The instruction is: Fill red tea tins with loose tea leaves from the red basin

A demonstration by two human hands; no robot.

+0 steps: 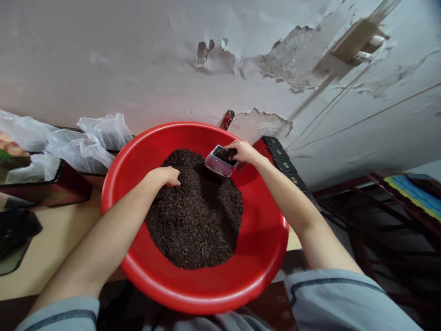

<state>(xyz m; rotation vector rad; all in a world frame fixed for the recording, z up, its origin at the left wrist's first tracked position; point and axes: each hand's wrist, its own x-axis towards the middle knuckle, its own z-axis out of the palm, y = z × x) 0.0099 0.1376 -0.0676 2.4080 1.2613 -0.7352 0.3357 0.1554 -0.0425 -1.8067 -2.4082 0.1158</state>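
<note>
A large red plastic basin (262, 248) holds a heap of dark loose tea leaves (196, 216). My right hand (243, 151) grips a small clear pink-tinted container (220, 162), tilted over the far side of the heap and filled with the dark leaves. My left hand (167, 176) rests on the left top of the heap with its fingers curled down into the leaves; what they hold, if anything, is hidden.
Crumpled clear plastic bags (79, 142) lie on a dark red tray (51, 188) at the left, on a pale wooden table (55, 248). Dark boxes (282, 158) are stacked behind the basin. A peeling white wall rises behind. A dark red rack (389, 207) stands at the right.
</note>
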